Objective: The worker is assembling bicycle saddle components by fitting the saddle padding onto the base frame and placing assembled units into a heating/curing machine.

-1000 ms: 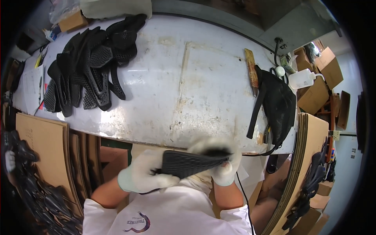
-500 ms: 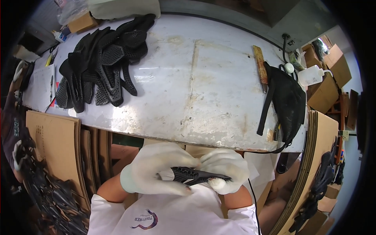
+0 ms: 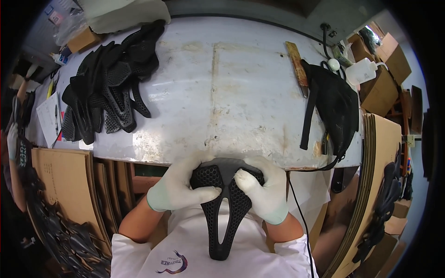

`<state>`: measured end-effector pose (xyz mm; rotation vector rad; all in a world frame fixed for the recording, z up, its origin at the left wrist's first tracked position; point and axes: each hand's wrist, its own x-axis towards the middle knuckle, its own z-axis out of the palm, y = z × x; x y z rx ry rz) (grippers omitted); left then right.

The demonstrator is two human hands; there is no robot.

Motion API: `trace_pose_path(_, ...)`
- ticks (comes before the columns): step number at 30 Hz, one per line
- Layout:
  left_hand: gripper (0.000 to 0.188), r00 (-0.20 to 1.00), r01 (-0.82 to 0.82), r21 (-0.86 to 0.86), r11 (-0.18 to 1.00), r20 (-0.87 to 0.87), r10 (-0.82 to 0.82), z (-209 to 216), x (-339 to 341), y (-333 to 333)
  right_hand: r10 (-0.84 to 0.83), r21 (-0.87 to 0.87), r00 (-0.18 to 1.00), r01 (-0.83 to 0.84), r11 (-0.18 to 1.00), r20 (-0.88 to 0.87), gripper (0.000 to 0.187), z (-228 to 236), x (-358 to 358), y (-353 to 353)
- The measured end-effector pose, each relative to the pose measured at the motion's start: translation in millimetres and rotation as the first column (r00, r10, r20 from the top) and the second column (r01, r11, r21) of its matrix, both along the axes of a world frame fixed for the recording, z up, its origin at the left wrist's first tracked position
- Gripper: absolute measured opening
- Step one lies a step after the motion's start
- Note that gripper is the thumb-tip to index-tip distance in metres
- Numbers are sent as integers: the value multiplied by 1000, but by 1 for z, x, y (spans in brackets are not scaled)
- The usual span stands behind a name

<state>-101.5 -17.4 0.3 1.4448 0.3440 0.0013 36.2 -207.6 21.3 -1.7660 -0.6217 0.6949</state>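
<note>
Both gloved hands grip a black bicycle saddle cover (image 3: pixel 214 215) with a honeycomb lattice, held level with the near table edge. Its narrow nose points down toward my shirt, and a long slot opens along its middle. My left hand (image 3: pixel 183 185) clasps the wide end on the left, thumb lying across the lattice. On the other side my right hand (image 3: pixel 266 187) holds the same wide end, its thumb pressed on top near the centre. The remaining fingers are hidden behind the cover. Similar black saddle covers (image 3: pixel 109 78) lie heaped on the table's left side.
On the worktable (image 3: pixel 185 116), a worn flat wooden-handled tool (image 3: pixel 296 67) lies beside a black bag (image 3: pixel 331 106) and a white bottle (image 3: pixel 362 72). Cardboard sheets (image 3: pixel 65 180) stand at the left, more (image 3: pixel 375 185) at the right. Another person's gloved hand (image 3: pixel 12 139) shows far left.
The saddle cover has turned from edge-on to face-up, nose toward me. Both hands have shifted to its wide end, thumbs on top. The view has moved slightly.
</note>
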Motion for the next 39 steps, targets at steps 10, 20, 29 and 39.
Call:
trace_pose_path(10,60,993,-52,19,998,-101,54,-7,4,-4,42,-20,996,-44,999,-77,44,-4,1,-1)
trace_pose_path(20,62,965,119,-106,987,-222,-140,32,17,6,330,15,932,-332,943,-148,68,-18,33,-18)
trace_pose_path(29,55,972,195,62,979,-142,-184,34,19,-1,267,-44,939,-283,958,-216,54,-21,32,-17)
trace_pose_path(39,49,972,205,79,976,-131,-193,35,17,1,178,94,952,-160,983,-248,61,-24,22,-3)
